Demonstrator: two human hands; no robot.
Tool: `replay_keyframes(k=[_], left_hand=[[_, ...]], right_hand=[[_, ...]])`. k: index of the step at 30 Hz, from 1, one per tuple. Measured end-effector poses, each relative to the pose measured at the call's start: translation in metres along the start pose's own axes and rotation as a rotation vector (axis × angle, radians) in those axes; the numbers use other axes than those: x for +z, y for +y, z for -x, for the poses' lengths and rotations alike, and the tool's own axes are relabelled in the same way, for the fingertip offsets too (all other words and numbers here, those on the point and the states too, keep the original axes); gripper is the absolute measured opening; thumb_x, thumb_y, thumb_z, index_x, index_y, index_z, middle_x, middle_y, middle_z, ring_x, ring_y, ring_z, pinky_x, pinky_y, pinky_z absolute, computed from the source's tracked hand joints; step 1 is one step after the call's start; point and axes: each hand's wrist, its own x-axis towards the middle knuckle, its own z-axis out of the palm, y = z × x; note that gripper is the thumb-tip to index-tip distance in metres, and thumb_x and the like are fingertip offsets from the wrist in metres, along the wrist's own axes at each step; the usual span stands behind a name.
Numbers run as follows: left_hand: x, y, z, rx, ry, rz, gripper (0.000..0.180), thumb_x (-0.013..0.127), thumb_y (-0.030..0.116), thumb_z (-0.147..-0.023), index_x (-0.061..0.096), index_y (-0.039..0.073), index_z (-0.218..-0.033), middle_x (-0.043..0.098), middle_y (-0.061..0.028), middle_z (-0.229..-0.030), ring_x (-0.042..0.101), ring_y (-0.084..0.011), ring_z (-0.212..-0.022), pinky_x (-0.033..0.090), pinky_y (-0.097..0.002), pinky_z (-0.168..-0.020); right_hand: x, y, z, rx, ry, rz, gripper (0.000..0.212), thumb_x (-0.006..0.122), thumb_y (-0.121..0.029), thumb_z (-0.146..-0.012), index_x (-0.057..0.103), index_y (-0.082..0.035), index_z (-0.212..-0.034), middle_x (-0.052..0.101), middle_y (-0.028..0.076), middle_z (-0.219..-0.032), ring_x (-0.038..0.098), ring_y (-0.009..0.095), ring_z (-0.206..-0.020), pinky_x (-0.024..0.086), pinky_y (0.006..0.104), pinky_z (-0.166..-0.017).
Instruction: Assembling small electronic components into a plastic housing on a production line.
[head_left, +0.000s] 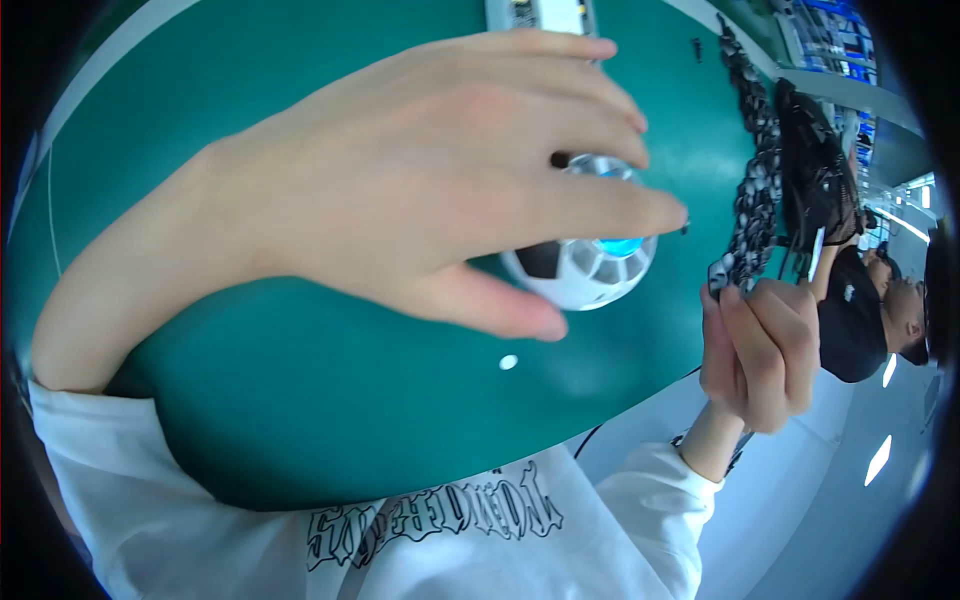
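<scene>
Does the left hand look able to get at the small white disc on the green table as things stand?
Probably yes: the left hand is spread over the round white device, its thumb tip near the small white disc, which lies uncovered on the green table with nothing seen between.

the bare left hand (430,170) spreads over a white, rounded device with silver fins and a blue centre (595,285), blocking most of the way down to it from above. a white, boxy object (540,14) stands just past the fingers. to the right, a lane of smooth green tabletop (350,400) runs free — save for a small dark screw-like piece (697,48) at its far end — until a long row of black-and-silver parts (757,170) and the bare right hand (760,350) bar it. nearer, below the left thumb, only a small white disc (508,362) interrupts the open surface.
</scene>
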Motion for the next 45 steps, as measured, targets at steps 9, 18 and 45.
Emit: replay_keyframes(k=[9,18,45], left_hand=[[0.009,-0.003,-0.022,-0.076,-0.105,0.008,0.061,0.076,0.037,-0.075,0.07,0.008,-0.129,0.066,-0.0175,-0.131,0.06,-0.0384,-0.127,0.038,-0.0587,-0.115],[-0.002,-0.006,-0.001,-0.129,-0.087,-0.048,0.061,0.076,0.037,-0.075,0.07,0.008,-0.128,0.066,-0.0179,-0.13,0.06,-0.0391,-0.126,0.038,-0.0587,-0.115],[0.02,0.027,-0.032,-0.128,-0.007,-0.067,0.06,0.078,0.036,-0.073,0.072,0.006,-0.125,0.066,-0.019,-0.128,0.06,-0.0411,-0.124,0.039,-0.0586,-0.114]], right_hand=[[0.016,-0.011,-0.025,0.255,-0.211,-0.429,0.023,0.081,0.0,-0.063,0.068,0.006,-0.081,0.064,0.012,-0.079,0.059,0.023,-0.065,0.046,0.0307,-0.059],[0.005,-0.005,-0.046,0.324,-0.436,-0.411,0.027,0.082,-0.002,-0.065,0.067,0.005,-0.086,0.064,0.012,-0.086,0.06,0.016,-0.072,0.044,0.0235,-0.055],[0.056,0.007,-0.023,0.635,-0.541,-0.979,0.08,0.091,-0.015,-0.065,0.055,-0.006,-0.136,0.067,0.009,-0.107,0.067,0.013,-0.085,0.052,0.0255,-0.061]])
